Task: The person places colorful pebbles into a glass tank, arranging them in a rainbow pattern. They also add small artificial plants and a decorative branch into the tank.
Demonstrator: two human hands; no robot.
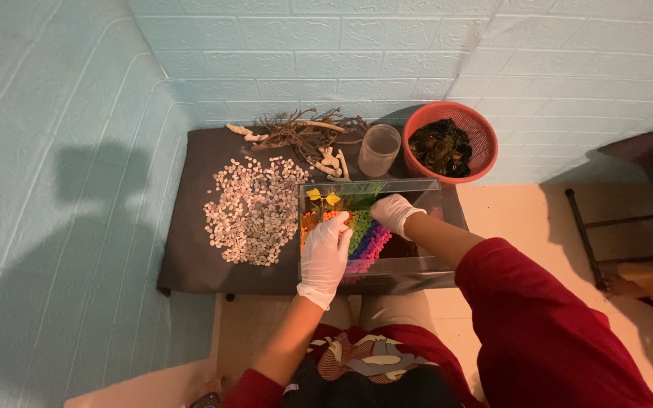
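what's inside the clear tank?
Glass tank holds coloured gravel in orange, green, pink and purple bands, a green plant and yellow pieces. Left hand and right hand cover part of the gravel.

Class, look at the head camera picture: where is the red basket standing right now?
The red basket stands at the far right of the dark mat, against the blue brick wall, beside the clear plastic cup and behind the glass tank.

A dark mat (190, 257) carries white pebbles (255, 211), driftwood (300, 132), a plastic cup (379, 149) and a glass tank (417, 266).
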